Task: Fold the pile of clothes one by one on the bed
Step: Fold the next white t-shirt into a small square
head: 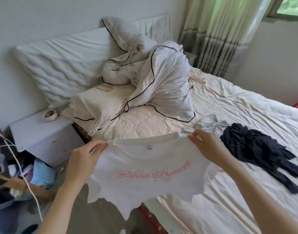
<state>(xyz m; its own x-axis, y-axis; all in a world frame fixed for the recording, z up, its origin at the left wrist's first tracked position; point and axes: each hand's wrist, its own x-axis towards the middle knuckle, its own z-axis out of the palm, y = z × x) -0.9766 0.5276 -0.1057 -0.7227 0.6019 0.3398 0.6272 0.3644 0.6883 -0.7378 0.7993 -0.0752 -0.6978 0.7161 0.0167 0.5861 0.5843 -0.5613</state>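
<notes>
both bare forearms reach forward and up from the lower edge of the view, lifted over the near corner of the bed. the left hand [85,153] has its fingers curled in, thumb and fingertips pinching one shoulder of a thin white cotton t-shirt with pink script lettering [144,173]. the right hand [210,147] mirrors it, thumb and curled fingers pinching the other shoulder just beside the ribbed collar. the shirt hangs stretched between the two hands, its small neck label facing the camera, its hem ragged and wavy, hanging over the mattress edge and the floor.

the bed with a wrinkled cream sheet [229,191] lies beneath and beyond it. to the right on the sheet, near the right forearm, lies a crumpled dark navy garment [256,149], soft and bunched. beyond the right hand lies a small pale grey garment with strings [210,121]. at the head of the bed a puffy white duvet with black piping [161,78] is heaped up, leaning on a white pillow [63,65]. a small round bowl [50,114] sits on a pale bedside cabinet [43,132].
</notes>
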